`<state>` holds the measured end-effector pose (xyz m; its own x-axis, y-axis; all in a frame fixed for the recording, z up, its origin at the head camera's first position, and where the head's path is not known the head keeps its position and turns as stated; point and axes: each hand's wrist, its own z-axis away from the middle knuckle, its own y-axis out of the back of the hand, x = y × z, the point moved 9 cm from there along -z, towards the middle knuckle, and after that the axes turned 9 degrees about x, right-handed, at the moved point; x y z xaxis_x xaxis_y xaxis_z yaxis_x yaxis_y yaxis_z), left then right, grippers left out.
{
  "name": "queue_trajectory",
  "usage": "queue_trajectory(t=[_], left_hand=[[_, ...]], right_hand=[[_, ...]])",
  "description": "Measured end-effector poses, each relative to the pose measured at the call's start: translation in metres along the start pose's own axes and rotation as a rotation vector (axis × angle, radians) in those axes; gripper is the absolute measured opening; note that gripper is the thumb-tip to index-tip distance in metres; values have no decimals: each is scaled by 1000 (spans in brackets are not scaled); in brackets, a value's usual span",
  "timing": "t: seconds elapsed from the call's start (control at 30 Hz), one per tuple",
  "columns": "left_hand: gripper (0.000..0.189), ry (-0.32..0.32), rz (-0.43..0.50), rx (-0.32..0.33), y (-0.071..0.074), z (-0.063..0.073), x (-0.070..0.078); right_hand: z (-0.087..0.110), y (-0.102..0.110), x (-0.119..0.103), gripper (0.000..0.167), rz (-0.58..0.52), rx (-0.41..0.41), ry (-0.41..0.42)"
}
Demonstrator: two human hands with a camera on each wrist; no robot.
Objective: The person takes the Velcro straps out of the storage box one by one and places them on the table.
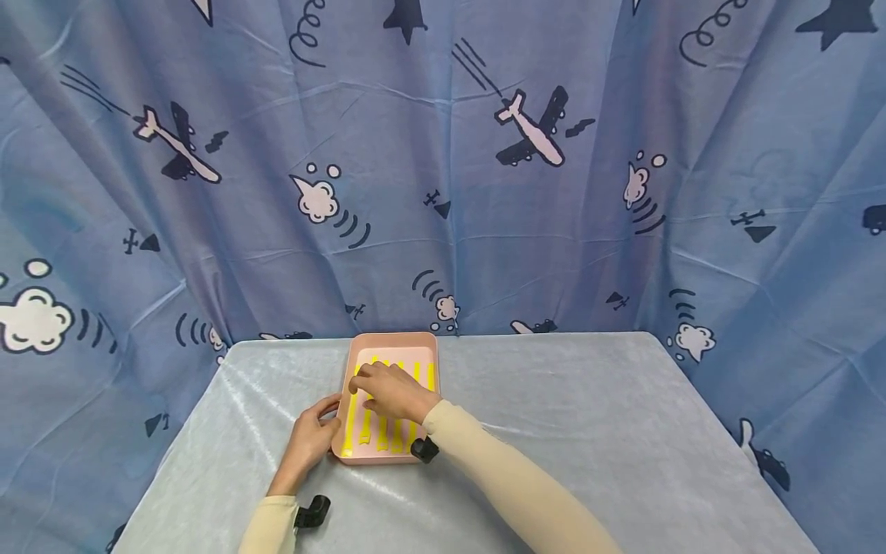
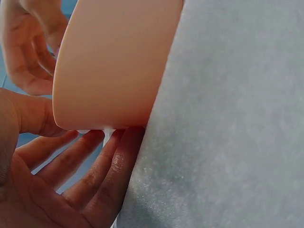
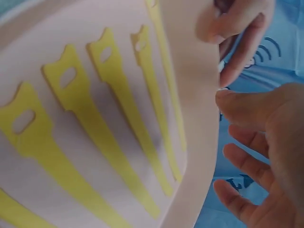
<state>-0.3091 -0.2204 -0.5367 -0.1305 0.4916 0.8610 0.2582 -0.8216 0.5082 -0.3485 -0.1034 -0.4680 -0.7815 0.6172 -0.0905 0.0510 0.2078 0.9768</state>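
A shallow pink tray (image 1: 388,460) lies on the table with several yellow cable straps (image 1: 349,423) inside. The right wrist view shows the straps (image 3: 71,85) laid lengthwise in a row, each with a slotted head at one end. My left hand (image 1: 314,435) holds the tray's left side. In the left wrist view its thumb is by the rim and its fingers touch the outer wall (image 2: 114,66). My right hand (image 1: 394,391) hovers above the straps with loosely bent, parted fingers (image 3: 247,166) and nothing visible between them.
A pale grey-blue cloth (image 1: 588,431) covers the table. Behind it hangs a blue curtain (image 1: 388,285) with airplane prints. Black wrist cameras (image 1: 313,512) sit on both wrists, the right one close over the tray's front right corner.
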Motion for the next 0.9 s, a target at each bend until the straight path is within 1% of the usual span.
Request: queue_trajectory(t=[0.17, 0.33, 0.57, 0.73, 0.9], left_hand=[[50, 24, 14, -9, -2, -1, -3], [50, 8, 5, -4, -3, -1, -3], [50, 13, 1, -4, -3, -1, -3], [50, 14, 2, -6, -3, -1, -3], [50, 5, 5, -3, -3, -1, -2]], right_hand=[[-3, -13, 2, 29, 39, -44, 7], [-5, -24, 4, 24, 96, -87, 17], [-4, -38, 7, 23, 131, -198, 11], [-7, -42, 8, 19, 137, -196, 0], [-9, -43, 5, 19, 147, -183, 15]])
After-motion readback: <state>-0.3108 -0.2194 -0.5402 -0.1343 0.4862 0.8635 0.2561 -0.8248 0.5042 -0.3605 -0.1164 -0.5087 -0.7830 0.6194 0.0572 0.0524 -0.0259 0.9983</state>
